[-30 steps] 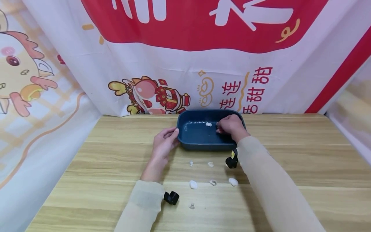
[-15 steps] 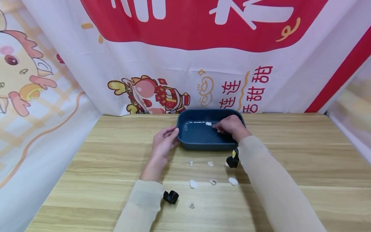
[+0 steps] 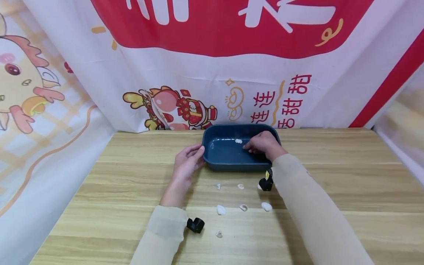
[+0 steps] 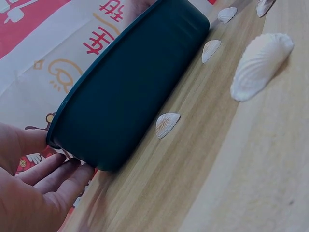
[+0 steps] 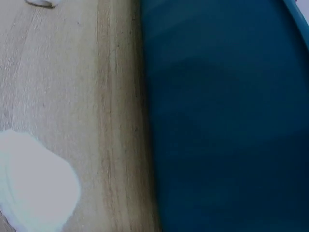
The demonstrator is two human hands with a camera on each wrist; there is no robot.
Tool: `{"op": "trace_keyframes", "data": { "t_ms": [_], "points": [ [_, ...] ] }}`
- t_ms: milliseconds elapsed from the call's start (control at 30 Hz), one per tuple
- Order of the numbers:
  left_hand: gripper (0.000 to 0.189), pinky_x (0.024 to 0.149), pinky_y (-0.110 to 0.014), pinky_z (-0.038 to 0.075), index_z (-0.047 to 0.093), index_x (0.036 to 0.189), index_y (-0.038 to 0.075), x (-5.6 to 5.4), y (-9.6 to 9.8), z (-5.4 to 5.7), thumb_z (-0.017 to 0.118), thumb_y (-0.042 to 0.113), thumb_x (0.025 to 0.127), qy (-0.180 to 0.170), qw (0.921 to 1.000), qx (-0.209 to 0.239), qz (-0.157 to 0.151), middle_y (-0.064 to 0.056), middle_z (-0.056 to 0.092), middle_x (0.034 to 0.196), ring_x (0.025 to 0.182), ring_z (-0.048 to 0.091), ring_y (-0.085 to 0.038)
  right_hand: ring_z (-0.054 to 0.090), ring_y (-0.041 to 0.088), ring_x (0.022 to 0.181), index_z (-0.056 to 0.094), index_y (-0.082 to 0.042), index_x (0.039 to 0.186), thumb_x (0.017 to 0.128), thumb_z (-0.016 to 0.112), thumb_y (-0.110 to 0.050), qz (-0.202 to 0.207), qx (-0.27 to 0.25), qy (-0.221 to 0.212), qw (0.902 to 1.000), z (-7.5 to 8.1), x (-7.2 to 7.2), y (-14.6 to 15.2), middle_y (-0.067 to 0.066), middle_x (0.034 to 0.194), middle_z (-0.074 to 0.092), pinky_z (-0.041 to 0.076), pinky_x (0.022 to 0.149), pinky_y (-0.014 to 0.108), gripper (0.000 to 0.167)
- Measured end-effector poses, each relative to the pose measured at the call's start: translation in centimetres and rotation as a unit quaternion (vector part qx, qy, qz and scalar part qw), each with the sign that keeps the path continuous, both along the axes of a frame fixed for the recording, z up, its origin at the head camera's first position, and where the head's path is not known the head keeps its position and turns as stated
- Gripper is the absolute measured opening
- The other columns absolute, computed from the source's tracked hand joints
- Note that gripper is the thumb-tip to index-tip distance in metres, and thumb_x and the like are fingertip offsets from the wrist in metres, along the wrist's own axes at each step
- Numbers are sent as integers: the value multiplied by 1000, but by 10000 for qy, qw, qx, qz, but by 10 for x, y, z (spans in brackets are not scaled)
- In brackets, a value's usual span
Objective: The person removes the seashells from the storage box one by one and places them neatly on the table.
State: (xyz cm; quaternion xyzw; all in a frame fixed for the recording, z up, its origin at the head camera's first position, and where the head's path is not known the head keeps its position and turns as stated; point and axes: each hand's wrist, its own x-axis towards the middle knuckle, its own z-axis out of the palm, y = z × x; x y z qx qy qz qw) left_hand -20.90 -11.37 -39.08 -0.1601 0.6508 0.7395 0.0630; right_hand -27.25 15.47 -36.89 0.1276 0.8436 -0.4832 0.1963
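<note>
A dark blue rectangular tub (image 3: 225, 167) stands at the back of the table, two small white seashells (image 3: 238, 141) side by side on its floor. My left hand (image 3: 187, 163) grips the tub's left end; in the left wrist view the thumb (image 4: 36, 140) lies at the rim and the fingers (image 4: 67, 186) reach under it along the outer wall. Inside the tub, toward the right, is my right hand (image 3: 263, 142), index finger pointing left and down near the shells, other fingers bent. Whether those bent fingers hold anything, I cannot tell. The right wrist view misses this hand.
Several seashells lie on the wooden table in front of the tub, among them a white one (image 3: 221, 210), another white one (image 3: 266, 207) and a small one (image 3: 219, 234) nearest me. A printed cloth (image 3: 198, 70) hangs right behind the tub.
My right hand's index finger has stretched out to the left inside the tub, then drawn back and down slightly. The left hand and the shells have stayed in place.
</note>
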Motion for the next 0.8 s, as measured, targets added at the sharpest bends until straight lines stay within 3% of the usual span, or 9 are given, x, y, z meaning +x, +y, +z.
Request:
{"op": "trace_keyframes", "data": {
  "t_ms": [433, 800],
  "points": [
    [35, 112, -40, 60, 69, 139, 14, 0, 0, 0, 72, 25, 106, -75, 10000, -24, -23, -9, 70, 143, 129, 70, -25, 72, 13, 67, 78, -4, 107, 100, 76, -18, -81, 218, -159, 9996, 5, 2, -1, 0, 72, 74, 57, 71, 26, 15],
    [38, 113, -41, 60, 68, 140, 12, 1, -1, -1, 72, 27, 106, -44, 10000, -41, -62, -11, 70, 144, 131, 68, -27, 72, 16, 81, 80, -8, 114, 100, 80, -24, 43, 449, 171, 9988, 0, 2, -2, 2, 88, 78, 56, 86, 32, 21]
  ]
}}
